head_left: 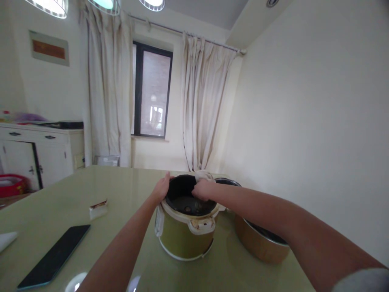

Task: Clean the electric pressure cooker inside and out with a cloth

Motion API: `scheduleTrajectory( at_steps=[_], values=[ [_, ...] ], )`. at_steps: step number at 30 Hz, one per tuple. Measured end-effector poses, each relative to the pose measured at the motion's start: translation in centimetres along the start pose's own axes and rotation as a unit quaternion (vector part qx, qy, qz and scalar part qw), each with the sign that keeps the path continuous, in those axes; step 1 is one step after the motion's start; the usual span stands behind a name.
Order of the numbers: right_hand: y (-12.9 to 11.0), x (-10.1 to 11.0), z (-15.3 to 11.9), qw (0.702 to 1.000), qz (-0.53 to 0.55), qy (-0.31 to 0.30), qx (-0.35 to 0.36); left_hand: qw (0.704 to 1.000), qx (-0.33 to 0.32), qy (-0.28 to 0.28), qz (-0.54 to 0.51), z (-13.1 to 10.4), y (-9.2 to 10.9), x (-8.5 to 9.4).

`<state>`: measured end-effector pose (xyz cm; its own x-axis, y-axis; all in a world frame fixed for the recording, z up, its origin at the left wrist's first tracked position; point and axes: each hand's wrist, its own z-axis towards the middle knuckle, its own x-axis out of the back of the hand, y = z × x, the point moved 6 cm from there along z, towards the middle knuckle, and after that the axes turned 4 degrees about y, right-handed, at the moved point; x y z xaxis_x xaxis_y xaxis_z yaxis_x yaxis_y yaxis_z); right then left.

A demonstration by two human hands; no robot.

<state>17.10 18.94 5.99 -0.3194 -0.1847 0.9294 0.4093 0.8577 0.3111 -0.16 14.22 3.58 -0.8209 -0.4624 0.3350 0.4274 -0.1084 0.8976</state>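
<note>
A green and white rice cooker (185,237) stands lidless on the table, its dark inside showing. My left hand (162,189) grips the far left of its rim, thumb side up. My right hand (203,190) reaches into the opening, its fingers curled. Bunched at that hand is a whitish cloth (204,175), partly hidden behind the knuckles. Under my right forearm, a brown pot (260,241) with a metal rim stands right of the cooker, partly covered by the arm. A dark rim (227,181) shows beyond the arm; I cannot tell whether it belongs to the same pot.
On the pale green glossy table (124,182), a dark phone-like slab (54,256) lies at the left. Past it is a small white and brown packet (98,209). A white object (6,240) sits at the left edge. A white cabinet (54,150) and curtains stand beyond.
</note>
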Motion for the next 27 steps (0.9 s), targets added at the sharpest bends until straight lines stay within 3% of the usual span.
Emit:
scheduleTrajectory(
  at_steps=[4,8,10,14,19,24,27],
  values=[
    [-1.7,1.5,3.0,0.994,-0.073,0.050,0.064,1.000,0.021,0.019,0.000,0.2,-0.4,0.0],
    [-5.0,2.1,4.0,0.955,-0.124,0.074,0.259,0.998,0.024,0.039,0.034,0.2,-0.5,0.1],
    [-5.5,2.1,3.6,0.940,-0.142,0.080,0.298,0.998,0.023,0.038,0.048,0.1,-0.4,0.1],
    [-3.4,1.9,2.2,0.969,-0.153,0.075,0.177,1.000,-0.006,0.014,0.007,-0.1,0.2,-0.1],
    [-1.2,0.9,-1.3,0.990,-0.141,0.015,0.009,1.000,-0.012,0.011,-0.007,-0.1,0.6,0.0],
    [-1.9,1.3,-3.8,0.995,-0.083,-0.051,-0.029,0.999,-0.023,0.019,-0.021,-0.4,0.5,0.4],
    [-2.4,1.7,-4.4,0.998,-0.045,-0.046,-0.016,0.997,-0.037,0.045,-0.041,-1.4,-1.1,1.2]
  ],
)
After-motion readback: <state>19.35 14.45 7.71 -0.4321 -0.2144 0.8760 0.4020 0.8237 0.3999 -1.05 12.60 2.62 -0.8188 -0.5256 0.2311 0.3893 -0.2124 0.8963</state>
